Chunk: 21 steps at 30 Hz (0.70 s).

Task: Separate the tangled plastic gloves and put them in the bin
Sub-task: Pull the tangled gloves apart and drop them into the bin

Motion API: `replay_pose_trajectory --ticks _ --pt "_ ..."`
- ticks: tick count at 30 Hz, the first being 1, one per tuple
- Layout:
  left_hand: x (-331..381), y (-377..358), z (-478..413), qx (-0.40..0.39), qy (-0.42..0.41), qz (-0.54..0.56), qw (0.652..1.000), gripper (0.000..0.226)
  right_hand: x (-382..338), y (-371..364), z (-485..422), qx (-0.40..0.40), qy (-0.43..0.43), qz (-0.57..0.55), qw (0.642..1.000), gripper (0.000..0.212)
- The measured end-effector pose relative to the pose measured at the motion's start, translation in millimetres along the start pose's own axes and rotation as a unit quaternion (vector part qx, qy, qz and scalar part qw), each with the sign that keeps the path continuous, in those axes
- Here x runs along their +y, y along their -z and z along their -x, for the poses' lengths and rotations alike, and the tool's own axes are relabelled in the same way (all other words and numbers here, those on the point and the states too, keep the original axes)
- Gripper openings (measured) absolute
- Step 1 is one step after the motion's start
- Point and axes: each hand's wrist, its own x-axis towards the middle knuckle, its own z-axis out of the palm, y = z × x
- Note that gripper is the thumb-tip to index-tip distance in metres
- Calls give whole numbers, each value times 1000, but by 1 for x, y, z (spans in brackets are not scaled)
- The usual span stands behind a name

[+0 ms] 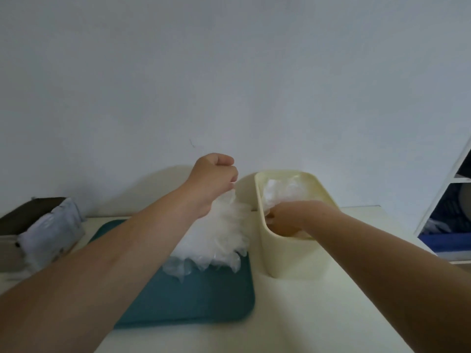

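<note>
White wall (229, 72) behind, left hand (212, 179) grips gloves (224, 233) above tray (191, 301); right hand (288, 217) inside bin (288, 253), grip unclear.

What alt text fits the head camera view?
A person's left hand holds a clump of clear plastic gloves over a teal tray, while the right hand reaches into a cream bin holding more gloves.

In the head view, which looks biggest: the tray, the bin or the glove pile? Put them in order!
1. tray, largest
2. bin and glove pile: too alike to rank
</note>
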Motion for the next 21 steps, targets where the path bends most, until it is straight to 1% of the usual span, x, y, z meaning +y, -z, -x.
replay_pose_trajectory --ticks 1,2,4,6,7,8,10,12,13,15,16,19,21 --pt "-3 8 8 -1 -4 -32 999 27 -2 3 3 -10 0 19 1000 55" --pt "-9 17 14 -4 -17 -71 997 23 -5 10 10 -12 -2 13 1000 55" --pt "-21 39 27 -3 -59 -166 984 18 -11 29 30 6 -12 6 1000 56" --pt "-38 60 34 3 -97 -288 953 16 -16 47 49 54 -26 3 998 54" --pt "-48 71 37 2 -99 -348 932 17 -22 54 58 87 -24 5 996 52" --pt "-57 79 38 0 -94 -400 912 20 -30 59 67 130 -22 -8 991 50" --pt "-75 91 43 -2 -68 -462 884 36 -52 66 76 215 -3 -57 975 41" --pt "-90 100 50 -5 -37 -485 873 53 -83 64 73 262 49 -132 955 33" --pt "-97 102 53 -12 -25 -485 874 57 -97 61 68 270 86 -186 941 33" --pt "-109 109 54 -20 -9 -477 879 55 -123 48 55 245 143 -284 916 36" --pt "-114 112 54 -20 -6 -474 880 52 -133 39 47 229 155 -314 908 37" --pt "-124 119 53 -15 -7 -449 893 43 -149 10 21 194 139 -359 902 41" --pt "-130 121 51 -13 -6 -429 903 38 -155 -3 5 186 120 -369 903 43"
